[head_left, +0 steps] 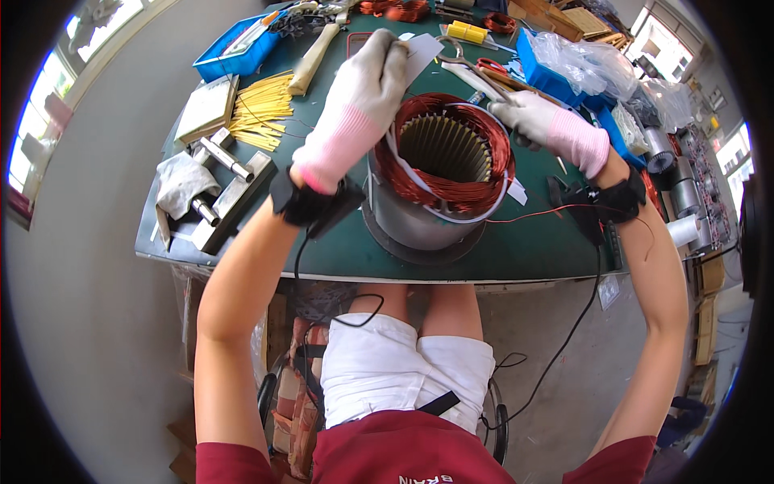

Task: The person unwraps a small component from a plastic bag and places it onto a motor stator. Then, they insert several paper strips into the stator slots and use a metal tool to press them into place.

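Green-topped workbench (516,242) carries the stator (439,181) at ctr, under both gloved hands. Left of the grip: metal fixture block (230,194), grey rag (181,181), yellow sleeve bundle (262,109), blue tray (238,48). Right of the grip: blue bin w/ plastic bags (564,68). Beyond the grip: scissors (476,64).

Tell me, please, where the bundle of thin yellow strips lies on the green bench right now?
In the head view, the bundle of thin yellow strips lies on the person's left of the green bench, beyond the grey metal block and left of the gloved left hand.
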### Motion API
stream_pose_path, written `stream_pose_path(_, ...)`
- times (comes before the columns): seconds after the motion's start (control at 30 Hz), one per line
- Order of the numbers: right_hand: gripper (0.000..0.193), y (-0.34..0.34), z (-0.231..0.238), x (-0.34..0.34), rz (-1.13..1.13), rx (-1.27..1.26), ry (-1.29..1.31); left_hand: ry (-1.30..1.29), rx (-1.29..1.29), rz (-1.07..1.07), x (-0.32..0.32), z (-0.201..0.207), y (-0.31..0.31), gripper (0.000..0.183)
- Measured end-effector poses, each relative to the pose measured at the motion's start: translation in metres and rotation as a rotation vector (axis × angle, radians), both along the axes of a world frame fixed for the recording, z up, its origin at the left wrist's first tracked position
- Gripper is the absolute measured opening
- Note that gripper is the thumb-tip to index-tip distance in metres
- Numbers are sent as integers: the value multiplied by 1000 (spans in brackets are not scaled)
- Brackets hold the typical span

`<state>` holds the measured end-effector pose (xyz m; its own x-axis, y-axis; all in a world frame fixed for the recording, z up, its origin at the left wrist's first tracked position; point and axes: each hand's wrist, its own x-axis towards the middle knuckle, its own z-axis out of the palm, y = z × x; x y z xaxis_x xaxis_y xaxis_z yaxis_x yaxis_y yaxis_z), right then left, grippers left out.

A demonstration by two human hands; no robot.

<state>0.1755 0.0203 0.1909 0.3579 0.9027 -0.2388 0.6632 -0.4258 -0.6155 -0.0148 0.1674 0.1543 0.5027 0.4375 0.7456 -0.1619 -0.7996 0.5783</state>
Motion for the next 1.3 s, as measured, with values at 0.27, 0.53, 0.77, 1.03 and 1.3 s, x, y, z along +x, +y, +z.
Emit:
stream_pose_path(0.27,22,22,6,23,-1,-232,212,174,-98,-129,28,-24,14,30)
stream_pose_path(0.53,29,28,-6,16,101,-4,70,67,-98,-73,30,-32,17,23)
stream_pose_path(0.77,31,34,-41,6,249,633,-429,157,-62,38,14,-28,-3,25)
stream_pose_path(1.03,38,41,-41,-14,133,667,-318,302,-251,-287,32,-10,24,35)
stream_pose_path(1.3,39,31,-52,-16,75,797,-122,398,-62,-273,26,-1,14,35)
